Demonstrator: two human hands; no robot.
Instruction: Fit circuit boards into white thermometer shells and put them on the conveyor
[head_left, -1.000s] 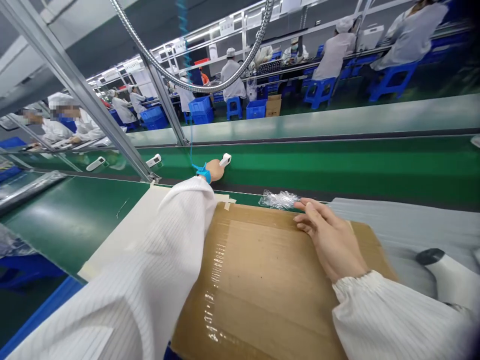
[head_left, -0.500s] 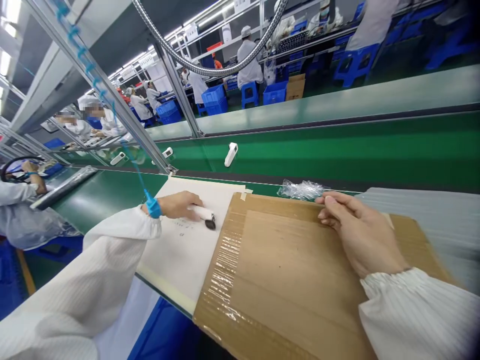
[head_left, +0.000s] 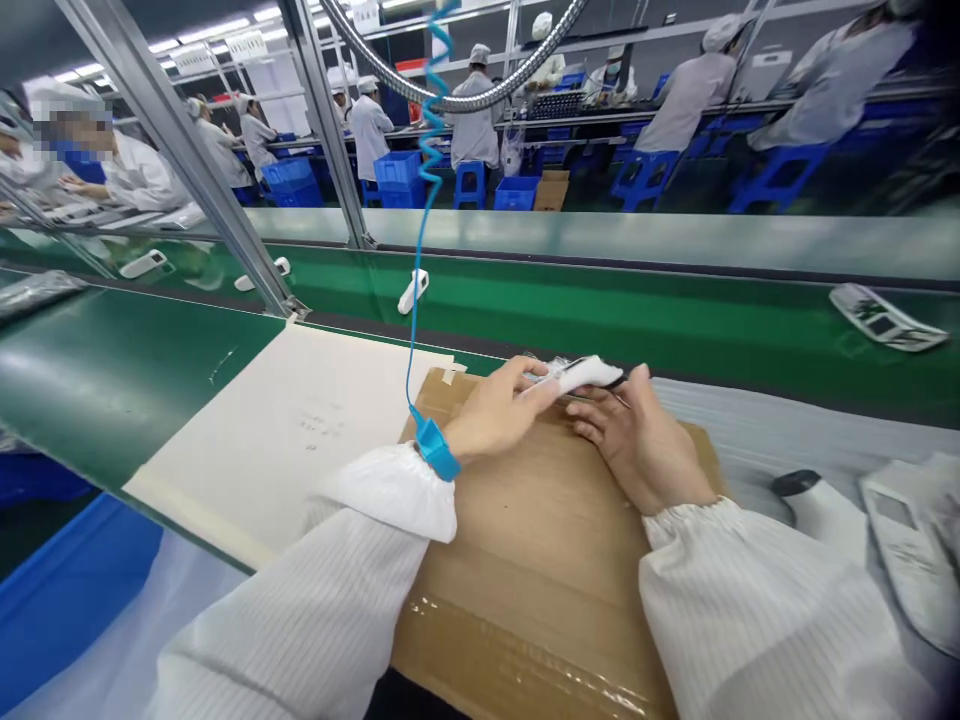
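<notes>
My left hand (head_left: 499,405), with a blue wrist strap (head_left: 436,448), is closed around a white handheld device (head_left: 589,374) shaped like a forehead thermometer. Its dark end points to the right. My right hand (head_left: 645,445) is at that end, fingers apart, the thumb up and the fingertips just under the device; whether they touch it is hard to tell. Both hands are above the far part of a taped cardboard sheet (head_left: 525,570). Crumpled clear plastic (head_left: 556,366) shows partly behind the device.
Similar white devices lie on the green conveyor belt (head_left: 600,310) and at the right, near my sleeve (head_left: 825,515). Left of the cardboard is a white paper sheet (head_left: 247,440). A coiled blue cord (head_left: 431,130) runs up from the strap. Metal posts (head_left: 330,120) stand ahead; people work beyond.
My left hand has carried the white device from over the paper sheet rightward to my right hand above the cardboard. The view has turned to the right.
</notes>
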